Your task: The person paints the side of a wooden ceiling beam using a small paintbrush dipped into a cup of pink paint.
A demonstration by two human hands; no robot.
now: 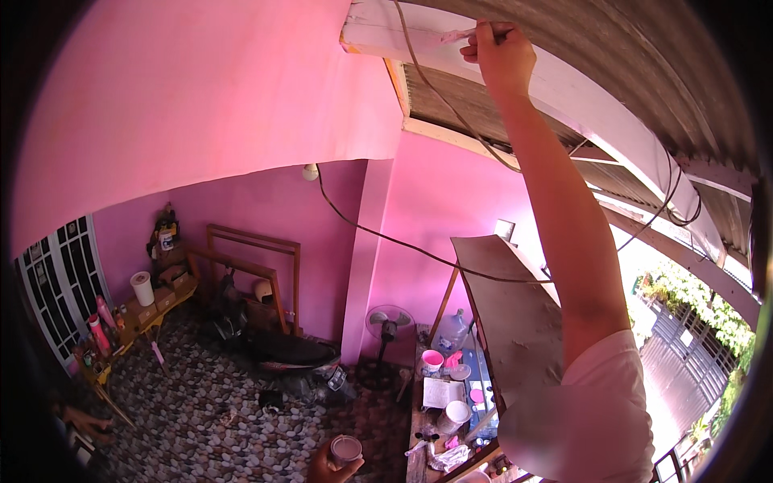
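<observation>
My right arm reaches high overhead, and my right hand (501,50) is closed in a pinch at the upper edge of the view. Out of its fingers sticks what looks like a paintbrush (457,36), its pale pinkish end against the white beam (555,92) under the roof. Its handle is mostly hidden by the hand. Low in the middle, my left hand (326,463) grips a small round cup (346,449) with pinkish-white contents, held upright. Only part of that hand shows.
A dark cable (435,262) loops across from a bulb. Below stand a cluttered table (417,402), a brown board (511,302), a fan (389,326) and a motorcycle (290,350). Shelves (157,310) line the left wall. Another person's limb (84,423) shows at lower left.
</observation>
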